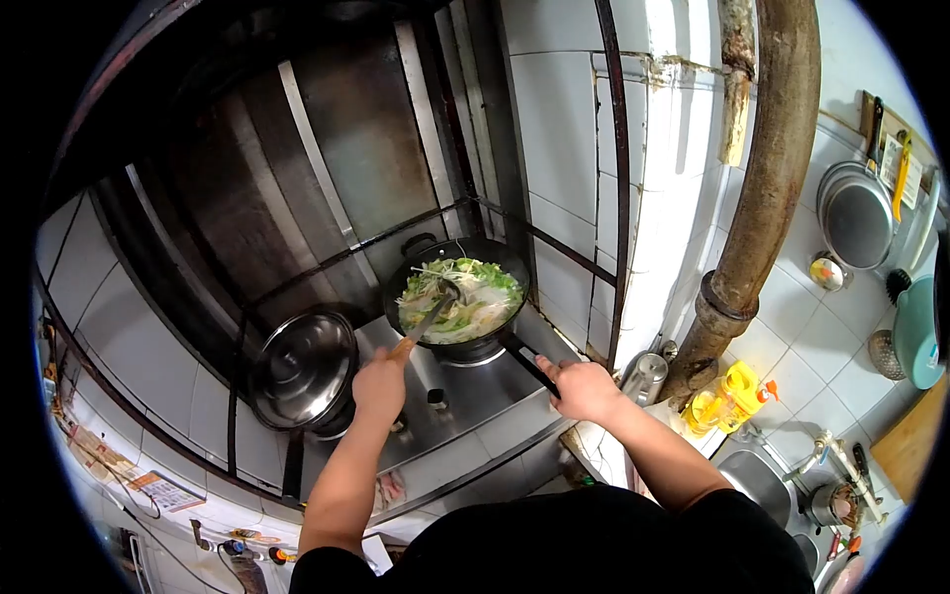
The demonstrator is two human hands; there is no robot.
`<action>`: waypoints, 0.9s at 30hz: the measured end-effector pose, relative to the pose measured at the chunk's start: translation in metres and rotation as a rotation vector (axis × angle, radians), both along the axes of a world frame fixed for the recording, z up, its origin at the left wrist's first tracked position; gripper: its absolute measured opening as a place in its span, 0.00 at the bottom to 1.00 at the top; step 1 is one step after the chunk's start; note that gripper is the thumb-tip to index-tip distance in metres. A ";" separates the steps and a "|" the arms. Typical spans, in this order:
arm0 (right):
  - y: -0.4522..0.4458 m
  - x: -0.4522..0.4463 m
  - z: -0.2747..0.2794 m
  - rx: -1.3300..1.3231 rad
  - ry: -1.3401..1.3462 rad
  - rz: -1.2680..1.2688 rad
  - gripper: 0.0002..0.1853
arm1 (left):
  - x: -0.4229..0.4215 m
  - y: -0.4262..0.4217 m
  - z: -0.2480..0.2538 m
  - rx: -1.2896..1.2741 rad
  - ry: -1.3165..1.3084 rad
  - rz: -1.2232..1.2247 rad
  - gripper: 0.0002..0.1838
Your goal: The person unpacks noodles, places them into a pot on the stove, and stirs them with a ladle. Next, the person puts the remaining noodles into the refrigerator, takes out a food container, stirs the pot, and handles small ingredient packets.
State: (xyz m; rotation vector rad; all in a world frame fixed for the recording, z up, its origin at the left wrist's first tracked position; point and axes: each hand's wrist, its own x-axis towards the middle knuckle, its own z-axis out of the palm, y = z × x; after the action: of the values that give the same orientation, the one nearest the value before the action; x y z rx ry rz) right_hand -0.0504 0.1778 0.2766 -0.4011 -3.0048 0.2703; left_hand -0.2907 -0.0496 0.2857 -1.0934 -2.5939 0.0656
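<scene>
My left hand (379, 388) is closed around the wooden handle of a metal ladle (427, 323). The ladle's rounded head dips into the food in a black wok (520, 282). Pale strands, likely noodles or sprouts, lie there mixed with chopped green vegetables (485, 279). My right hand (584, 389) grips the wok's long black handle (529, 362). The wok rests on the right burner of a steel gas stove (460, 396). Left of it, a pan with a shiny metal lid (302, 366) sits on the other burner, its black handle pointing toward me.
A dark metal frame (614, 178) surrounds the stove. To the right stand a thick rusty pipe (772, 168), a metal flask (647, 374) and yellow bottles (727, 398). Beyond them are a steel sink (757, 480) and a hanging pan (857, 223). A stove knob (436, 398) faces me.
</scene>
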 end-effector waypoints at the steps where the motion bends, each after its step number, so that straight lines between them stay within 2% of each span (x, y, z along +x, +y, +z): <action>1: 0.000 0.000 0.001 0.003 -0.006 0.001 0.35 | 0.002 -0.005 -0.001 0.008 0.026 -0.013 0.19; 3: -0.001 0.000 0.003 0.009 -0.017 0.000 0.35 | 0.009 -0.017 0.005 0.024 0.078 -0.042 0.16; 6: 0.000 -0.002 0.000 0.021 -0.028 -0.011 0.35 | 0.022 -0.022 0.018 -0.008 0.082 -0.059 0.17; 10: 0.001 -0.003 -0.003 0.020 -0.035 -0.015 0.35 | 0.037 -0.031 0.030 -0.063 0.127 -0.230 0.24; 16: 0.000 -0.001 -0.001 0.014 -0.036 -0.009 0.35 | 0.036 -0.027 0.038 0.153 -0.156 -0.077 0.30; 21: -0.001 -0.001 -0.001 0.039 -0.025 -0.021 0.35 | -0.004 -0.007 0.002 0.339 -0.293 0.043 0.31; 27: 0.000 -0.002 -0.004 0.031 0.004 -0.017 0.36 | 0.002 -0.010 -0.004 0.182 -0.327 0.077 0.32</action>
State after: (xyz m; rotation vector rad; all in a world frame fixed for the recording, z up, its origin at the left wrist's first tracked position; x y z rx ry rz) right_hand -0.0520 0.1777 0.2731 -0.4224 -2.9957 0.2224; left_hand -0.2890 -0.0592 0.2817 -1.0089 -2.8575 -0.3533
